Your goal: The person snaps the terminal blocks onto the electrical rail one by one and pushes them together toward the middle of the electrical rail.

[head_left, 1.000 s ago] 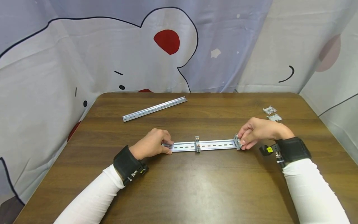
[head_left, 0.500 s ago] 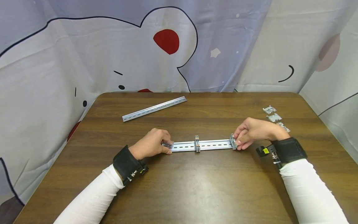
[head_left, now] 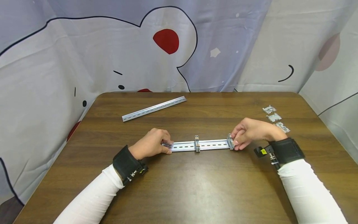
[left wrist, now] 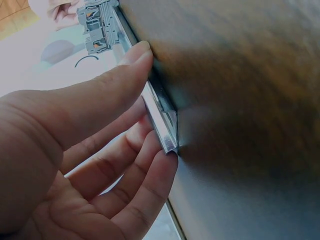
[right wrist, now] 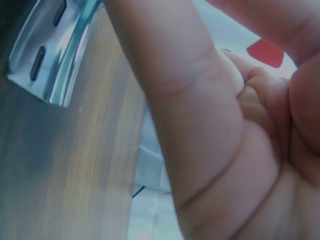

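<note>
The left end of a slotted metal DIN rail point(head_left: 205, 144) is pinched by the left hand point(head_left: 153, 143), with the thumb laid along the near edge and the fingers bent against the far one. The rail is stretched flat across the wooden table point(head_left: 179, 186), from the left hand toward the right hand point(head_left: 249, 132). Between the two hands, closer to the left, the rail is crossed by a narrow upright terminal-block assembly point(head_left: 197, 144), on which small orange parts are shown in the left wrist view. A grey terminal block point(head_left: 230, 142) is pinched between the thumb and fingers of the right hand and is held upright across the rail, just left of that hand; whether it is latched cannot be told. The rail's bare end is shown beside the right hand in the right wrist view. Just beyond the right hand, three flat terminal pieces point(head_left: 274, 117) are laid in a slanting row. Beyond the left hand, well apart from it, a second DIN rail point(head_left: 154, 109) is set down at a slant. Behind the right hand, its wrist is wrapped by a black strap point(head_left: 287, 151), below which a white sleeve point(head_left: 310, 189) is worn.
</note>
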Available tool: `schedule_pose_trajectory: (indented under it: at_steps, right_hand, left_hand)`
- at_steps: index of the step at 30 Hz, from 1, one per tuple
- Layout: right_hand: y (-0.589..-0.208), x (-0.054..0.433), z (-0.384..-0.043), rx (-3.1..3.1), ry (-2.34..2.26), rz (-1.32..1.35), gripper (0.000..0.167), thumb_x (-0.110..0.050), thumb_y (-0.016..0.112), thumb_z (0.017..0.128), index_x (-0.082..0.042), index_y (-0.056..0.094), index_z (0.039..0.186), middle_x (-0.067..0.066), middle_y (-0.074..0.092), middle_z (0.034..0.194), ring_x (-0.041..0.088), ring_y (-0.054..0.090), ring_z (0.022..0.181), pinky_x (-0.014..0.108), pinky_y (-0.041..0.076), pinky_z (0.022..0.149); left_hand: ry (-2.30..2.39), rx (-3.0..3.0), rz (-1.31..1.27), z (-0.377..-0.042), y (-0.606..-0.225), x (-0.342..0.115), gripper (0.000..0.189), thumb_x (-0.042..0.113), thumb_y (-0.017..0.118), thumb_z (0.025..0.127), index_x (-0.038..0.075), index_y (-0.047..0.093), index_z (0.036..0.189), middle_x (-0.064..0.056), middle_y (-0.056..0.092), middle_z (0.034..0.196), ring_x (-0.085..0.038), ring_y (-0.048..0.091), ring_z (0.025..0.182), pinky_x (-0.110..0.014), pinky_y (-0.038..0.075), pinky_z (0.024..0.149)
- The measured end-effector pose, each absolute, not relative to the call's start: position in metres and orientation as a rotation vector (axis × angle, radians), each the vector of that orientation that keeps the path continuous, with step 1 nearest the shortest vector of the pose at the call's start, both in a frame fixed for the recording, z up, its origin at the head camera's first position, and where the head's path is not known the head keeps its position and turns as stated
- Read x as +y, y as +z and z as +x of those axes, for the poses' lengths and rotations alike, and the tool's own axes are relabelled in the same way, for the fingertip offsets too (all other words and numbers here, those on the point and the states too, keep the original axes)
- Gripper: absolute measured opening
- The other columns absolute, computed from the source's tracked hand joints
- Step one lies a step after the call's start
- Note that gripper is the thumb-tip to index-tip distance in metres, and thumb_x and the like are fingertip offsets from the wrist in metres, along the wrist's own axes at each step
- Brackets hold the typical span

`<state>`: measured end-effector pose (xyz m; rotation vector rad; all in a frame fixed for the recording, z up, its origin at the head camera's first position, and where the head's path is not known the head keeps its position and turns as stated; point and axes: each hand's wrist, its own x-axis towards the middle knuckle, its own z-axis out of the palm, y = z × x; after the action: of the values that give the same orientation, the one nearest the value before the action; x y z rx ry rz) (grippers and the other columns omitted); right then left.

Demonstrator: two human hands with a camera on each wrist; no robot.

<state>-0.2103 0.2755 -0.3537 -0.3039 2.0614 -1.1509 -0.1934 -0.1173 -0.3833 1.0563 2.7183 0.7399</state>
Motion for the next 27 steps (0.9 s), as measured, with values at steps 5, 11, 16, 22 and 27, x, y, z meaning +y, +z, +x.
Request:
schedule_pose_trajectory:
  at_steps: [5,11,16,22,27]
  right_hand:
    - [-0.354,0.271,-0.21,2.061,-1.151,-0.33,0.026,0.0,0.069,0.087,0.016,0.059,0.106,0.022,0.071,0.09,0.029,0.071,0.081,0.041,0.057,0.075]
    - [-0.353,0.268,-0.209,2.062,-1.153,-0.336,0.028,-0.001,0.071,0.086,0.016,0.059,0.106,0.022,0.071,0.089,0.028,0.071,0.08,0.041,0.057,0.074]
    - [-0.354,0.267,-0.209,2.059,-1.148,-0.364,0.03,-0.002,0.071,0.087,0.016,0.059,0.107,0.022,0.072,0.089,0.028,0.072,0.081,0.042,0.057,0.075]
    - [-0.354,0.265,-0.209,2.061,-1.141,-0.38,0.03,-0.004,0.071,0.087,0.015,0.059,0.107,0.023,0.072,0.09,0.03,0.072,0.082,0.043,0.056,0.075]
    - [-0.354,0.264,-0.208,2.059,-1.152,-0.369,0.029,-0.002,0.07,0.087,0.016,0.059,0.107,0.024,0.071,0.09,0.029,0.072,0.081,0.042,0.057,0.074]
  left_hand:
    - [0.73,2.721,1.044,-0.194,-0.384,-0.117,0.025,0.018,0.085,0.075,0.008,0.077,0.096,0.0,0.066,0.094,-0.018,0.058,0.078,-0.024,0.046,0.066]
    - [0.733,2.724,1.043,-0.194,-0.384,-0.117,0.026,0.019,0.085,0.074,0.008,0.077,0.096,0.001,0.066,0.094,-0.017,0.059,0.078,-0.025,0.046,0.067]
    - [0.742,2.726,1.063,-0.194,-0.384,-0.117,0.026,0.019,0.086,0.073,0.008,0.077,0.095,0.001,0.066,0.094,-0.017,0.058,0.078,-0.025,0.046,0.067]
    - [0.731,2.736,1.074,-0.195,-0.384,-0.117,0.026,0.019,0.087,0.072,0.008,0.078,0.094,0.001,0.067,0.095,-0.016,0.058,0.078,-0.025,0.046,0.067]
    - [0.728,2.736,1.081,-0.195,-0.385,-0.117,0.026,0.02,0.087,0.072,0.008,0.078,0.094,0.002,0.066,0.094,-0.016,0.058,0.077,-0.025,0.046,0.066]
